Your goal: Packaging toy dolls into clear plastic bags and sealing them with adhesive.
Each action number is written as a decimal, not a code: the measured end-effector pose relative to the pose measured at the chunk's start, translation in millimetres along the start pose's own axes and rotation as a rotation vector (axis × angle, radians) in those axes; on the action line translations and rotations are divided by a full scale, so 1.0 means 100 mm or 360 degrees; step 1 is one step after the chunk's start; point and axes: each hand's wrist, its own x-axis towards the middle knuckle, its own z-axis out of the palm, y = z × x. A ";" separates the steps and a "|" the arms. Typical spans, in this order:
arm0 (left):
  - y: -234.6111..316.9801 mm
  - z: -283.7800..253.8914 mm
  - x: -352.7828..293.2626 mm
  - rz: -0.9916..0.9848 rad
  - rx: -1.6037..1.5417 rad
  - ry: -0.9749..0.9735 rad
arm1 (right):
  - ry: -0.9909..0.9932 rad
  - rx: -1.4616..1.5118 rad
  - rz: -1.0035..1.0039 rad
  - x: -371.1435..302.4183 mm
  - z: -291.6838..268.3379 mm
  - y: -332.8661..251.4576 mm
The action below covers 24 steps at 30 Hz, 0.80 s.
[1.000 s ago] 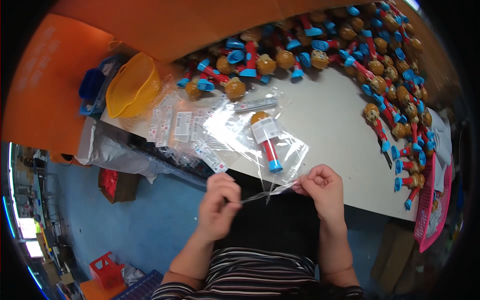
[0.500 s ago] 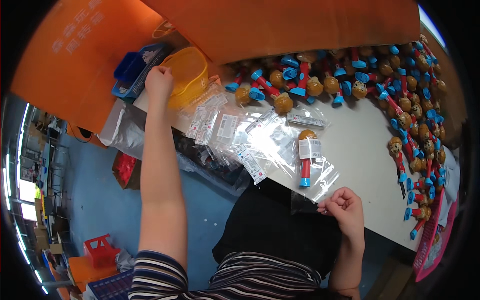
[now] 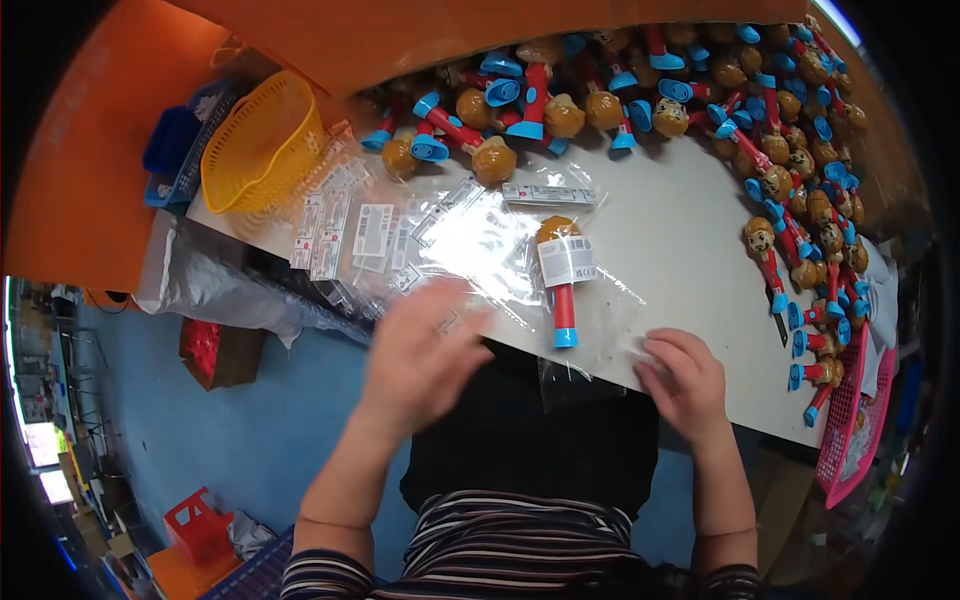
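A figure-shaped toy with a brown round head, red body and blue base lies at the table's front edge, a clear plastic bag (image 3: 612, 300) around and under it. A white printed label (image 3: 568, 262) sits across the toy (image 3: 564, 305). My right hand (image 3: 688, 385) is beside the bag's lower right corner, thumb and forefinger apart, with nothing seen between them. My left hand (image 3: 425, 355), smeared by motion, hovers at the front edge, left of the toy. Whether it holds anything cannot be made out. Flat clear bags with printed strips (image 3: 375, 235) are spread behind it.
Many similar toys (image 3: 565, 115) are heaped along the back and right of the table (image 3: 680, 230). A yellow basket (image 3: 265, 150) and blue bins (image 3: 172, 140) stand at the back left. A pink basket (image 3: 850, 430) is at the right edge. Orange panels (image 3: 450, 40) rise behind.
My left hand has come back from the yellow basket to the front edge. My right hand's thumb and forefinger have parted beside the bag corner. The whole view has shifted.
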 end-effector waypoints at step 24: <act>0.46 0.59 -0.38 -0.1137 -0.1415 -0.0151 | -0.0404 0.0989 0.0681 0.18 -0.02 -0.14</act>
